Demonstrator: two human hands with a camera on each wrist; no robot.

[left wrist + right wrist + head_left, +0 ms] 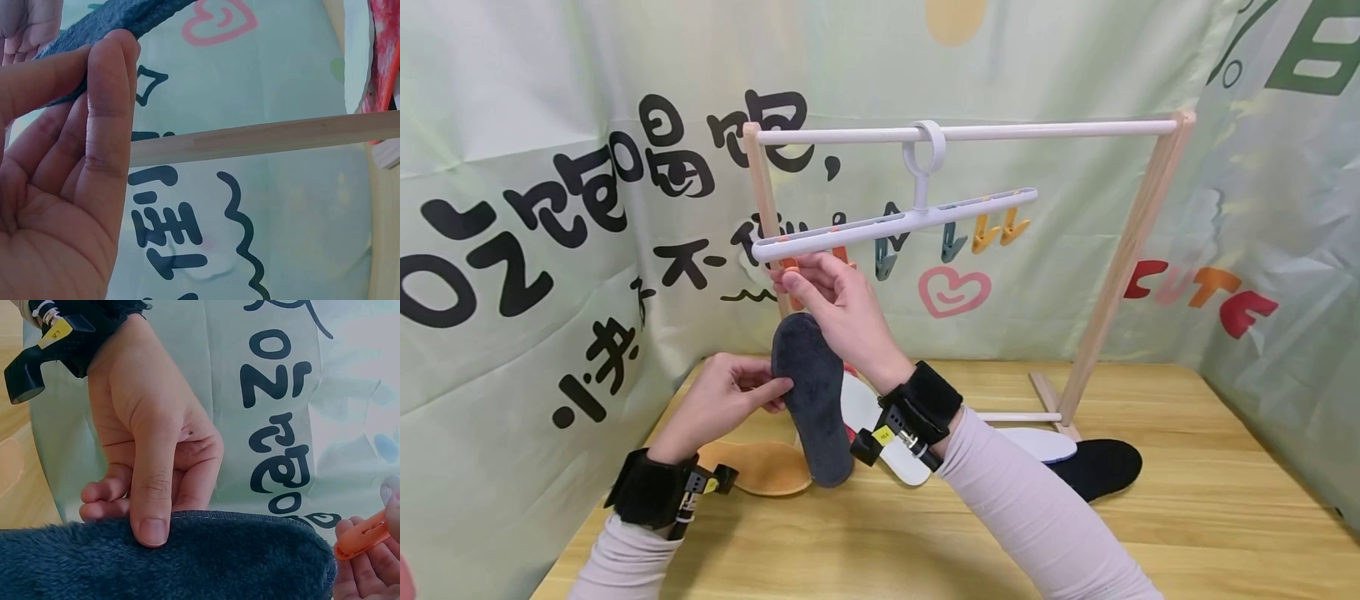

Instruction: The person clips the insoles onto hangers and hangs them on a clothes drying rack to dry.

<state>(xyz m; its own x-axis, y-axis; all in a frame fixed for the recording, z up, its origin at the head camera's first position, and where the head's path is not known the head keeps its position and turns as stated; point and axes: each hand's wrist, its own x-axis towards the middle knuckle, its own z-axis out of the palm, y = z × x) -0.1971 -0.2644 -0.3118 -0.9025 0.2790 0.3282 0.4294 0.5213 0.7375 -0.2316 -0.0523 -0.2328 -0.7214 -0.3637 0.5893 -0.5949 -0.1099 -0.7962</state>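
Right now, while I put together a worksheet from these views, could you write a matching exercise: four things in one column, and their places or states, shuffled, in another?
Things
1. Dark fuzzy insole
2. White hanger
3. Black insole
4. Leftmost orange clip

Places or states
A. Hanging from the white rail
B. Between the fingers of the right hand
C. Held by its edge in the left hand
D. Lying on the table, rightmost in the head view

Pairs: 1-C, 2-A, 3-D, 4-B
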